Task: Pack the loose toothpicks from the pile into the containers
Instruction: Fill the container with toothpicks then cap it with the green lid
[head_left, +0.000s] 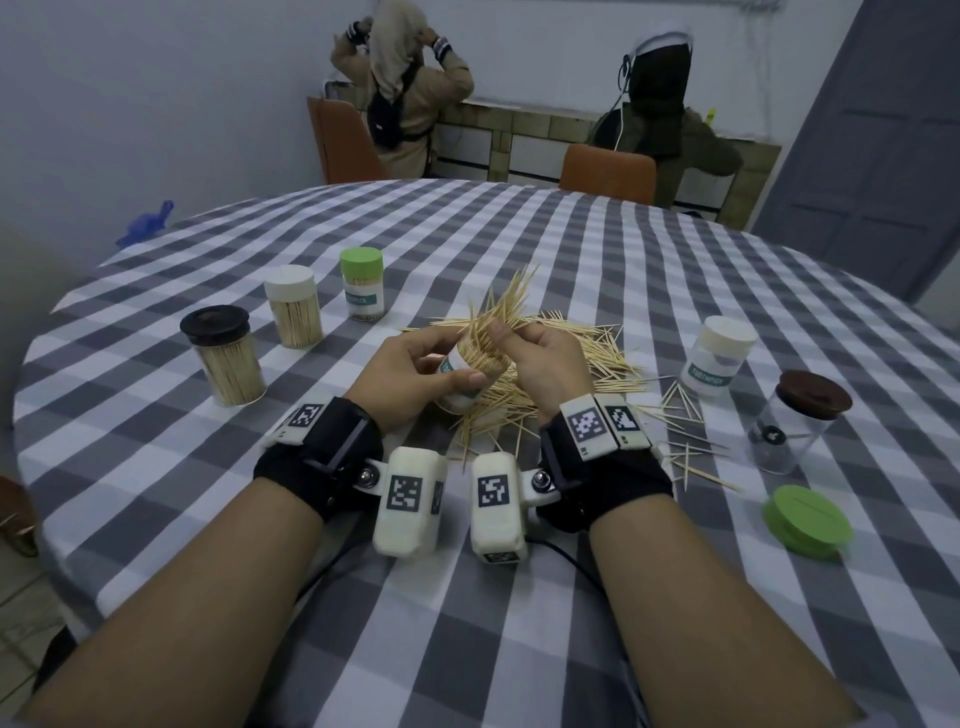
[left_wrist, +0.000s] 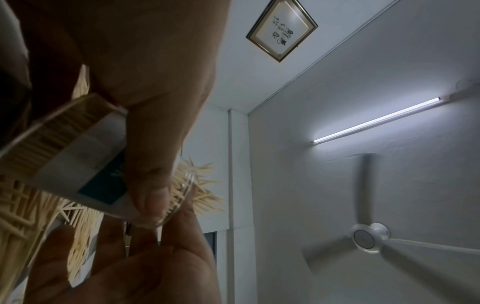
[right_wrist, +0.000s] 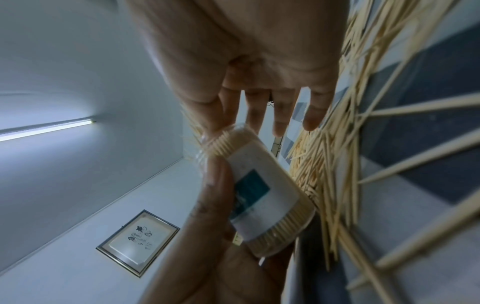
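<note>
An open container (head_left: 470, 376), already nearly full of toothpicks, is held tilted above the pile (head_left: 566, 358) near the middle of the table (head_left: 519, 623); it is grasped round its labelled wall by the left hand (head_left: 410, 371), while a splayed bundle of toothpicks (head_left: 501, 306) is pinched at its mouth by the thumb and forefinger of the right hand (head_left: 545, 364), whose other fingers are seen spread and relaxed in the right wrist view. A spill is judged likely: the bundle fans out wider than the mouth, so sticks could be caught on the rim and dropped back, or jammed crosswise against those already packed. Six containers are counted. One is held; three full, capped ones stand toward the left edge, with a black lid (head_left: 215, 325), a white lid (head_left: 289, 282) and a green lid (head_left: 361, 262); two capped, apparently unfilled ones stand toward the right edge, white-lidded (head_left: 719, 353) and brown-lidded (head_left: 800, 421). One loose green lid (head_left: 808, 519) lies near the right edge, and one pile with scattered strays is seen.
</note>
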